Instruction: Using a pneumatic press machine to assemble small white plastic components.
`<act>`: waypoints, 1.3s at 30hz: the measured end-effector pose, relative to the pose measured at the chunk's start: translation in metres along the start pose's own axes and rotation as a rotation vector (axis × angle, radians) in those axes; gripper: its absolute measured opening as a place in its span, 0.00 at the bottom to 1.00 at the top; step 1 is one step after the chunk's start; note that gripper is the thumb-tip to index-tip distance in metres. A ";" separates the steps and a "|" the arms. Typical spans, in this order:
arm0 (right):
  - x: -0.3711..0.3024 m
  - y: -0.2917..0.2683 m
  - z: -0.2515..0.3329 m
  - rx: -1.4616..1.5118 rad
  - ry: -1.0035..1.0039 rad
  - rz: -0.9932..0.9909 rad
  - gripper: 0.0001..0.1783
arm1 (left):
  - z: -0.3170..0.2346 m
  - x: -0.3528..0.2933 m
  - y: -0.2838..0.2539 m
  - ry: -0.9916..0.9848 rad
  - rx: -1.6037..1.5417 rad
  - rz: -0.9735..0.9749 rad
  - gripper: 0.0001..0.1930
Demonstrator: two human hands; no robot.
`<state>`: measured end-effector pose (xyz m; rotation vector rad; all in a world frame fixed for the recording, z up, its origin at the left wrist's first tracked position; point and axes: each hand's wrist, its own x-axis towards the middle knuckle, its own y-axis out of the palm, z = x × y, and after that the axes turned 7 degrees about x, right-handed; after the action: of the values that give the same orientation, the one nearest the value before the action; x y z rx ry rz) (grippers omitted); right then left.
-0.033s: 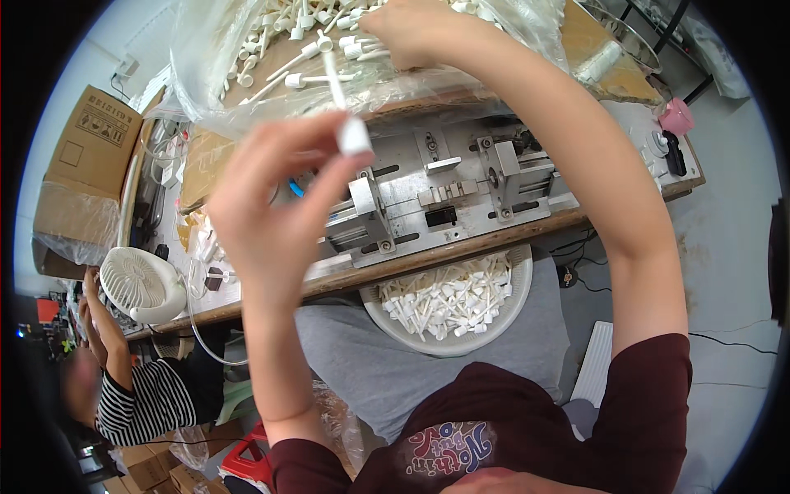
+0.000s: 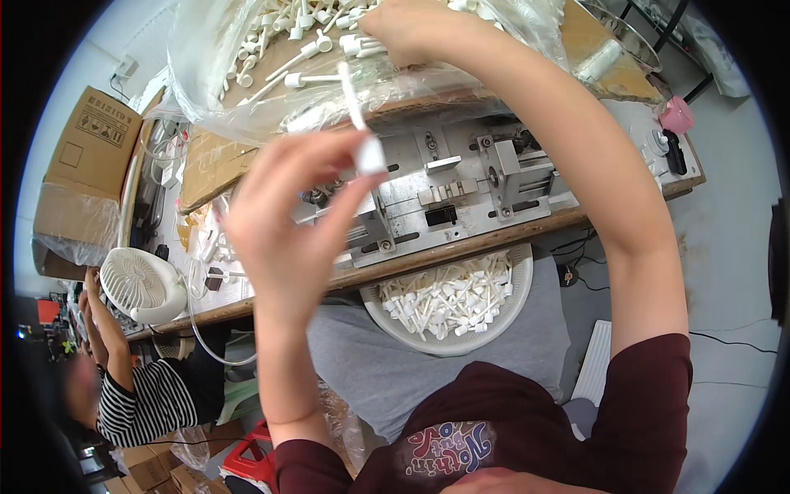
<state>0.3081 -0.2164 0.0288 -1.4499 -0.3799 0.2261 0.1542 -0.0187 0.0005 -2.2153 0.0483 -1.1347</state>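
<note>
Between the thumb and forefinger of my left hand (image 2: 284,222), a white plastic scoop (image 2: 370,155) is pinched by its small cup, with its thin handle pointing up and away. This hand is raised over the left part of a metal jig (image 2: 448,193) on the bench and is slightly blurred. My right arm stretches far forward. My right hand (image 2: 407,33) is at the pile of white scoops (image 2: 309,49) on the clear plastic bag; its fingertips are hidden among the scoops, so its grip does not show.
A round white basket (image 2: 527,288) full of small white scoops rests on my lap under the bench edge. A white fan (image 2: 141,284) stands at the left, near a cardboard box (image 2: 90,140). Another person in a striped sleeve (image 2: 156,403) works at far left. A pink object (image 2: 676,115) lies at right.
My left hand has moved a little right and nearer to me, carrying the scoop along. My right hand is almost unmoved at the pile.
</note>
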 end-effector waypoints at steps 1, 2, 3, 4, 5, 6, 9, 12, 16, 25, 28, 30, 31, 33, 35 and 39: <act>-0.002 -0.003 0.002 -0.006 -0.014 0.010 0.17 | -0.005 -0.013 0.005 0.030 0.042 0.013 0.14; -0.004 -0.007 0.004 -0.014 -0.026 0.021 0.16 | -0.009 -0.024 0.011 0.062 0.082 0.026 0.14; -0.006 -0.010 0.006 -0.023 -0.040 0.030 0.15 | -0.016 -0.034 0.014 0.068 0.075 0.052 0.13; -0.006 -0.006 0.002 -0.039 -0.050 0.006 0.14 | -0.023 -0.043 0.020 0.074 0.061 0.077 0.13; -0.005 0.000 -0.007 -0.056 -0.057 -0.017 0.13 | -0.027 -0.054 0.027 0.072 0.052 0.105 0.14; -0.004 0.006 -0.009 -0.066 -0.077 -0.038 0.12 | -0.030 -0.067 0.033 0.059 0.053 0.134 0.15; -0.017 0.002 -0.012 -0.163 -0.173 -0.059 0.09 | -0.031 -0.092 0.056 0.039 0.141 0.181 0.16; -0.029 0.005 -0.017 -0.135 -0.298 -0.142 0.08 | -0.023 -0.102 0.076 0.067 0.254 0.186 0.15; -0.050 0.012 -0.024 0.137 -0.460 -0.498 0.06 | -0.019 -0.100 0.084 0.050 0.323 0.210 0.14; -0.088 -0.011 -0.031 0.512 -0.148 -0.822 0.10 | -0.016 -0.089 0.081 0.019 0.264 0.247 0.13; -0.098 -0.012 -0.028 1.142 0.086 -0.780 0.10 | -0.016 -0.089 0.081 -0.008 0.258 0.259 0.12; -0.111 -0.009 -0.036 1.314 0.153 -0.690 0.10 | -0.016 -0.088 0.081 -0.023 0.254 0.264 0.12; -0.121 -0.006 -0.036 1.413 0.188 -0.631 0.10 | -0.016 -0.089 0.079 -0.031 0.258 0.262 0.12; -0.139 -0.007 -0.020 1.557 0.333 -0.541 0.07 | -0.015 -0.092 0.076 -0.063 0.240 0.272 0.14; -0.160 0.003 -0.013 1.613 0.229 -0.479 0.10 | -0.011 -0.095 0.075 -0.103 0.182 0.297 0.20; -0.202 0.028 0.004 1.729 0.297 -0.217 0.13 | -0.025 -0.085 0.058 -0.373 -0.406 0.185 0.38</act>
<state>0.1230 -0.2858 -0.0222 0.2710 0.0002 0.0826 0.0965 -0.0521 -0.0819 -2.6815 0.3448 -0.6377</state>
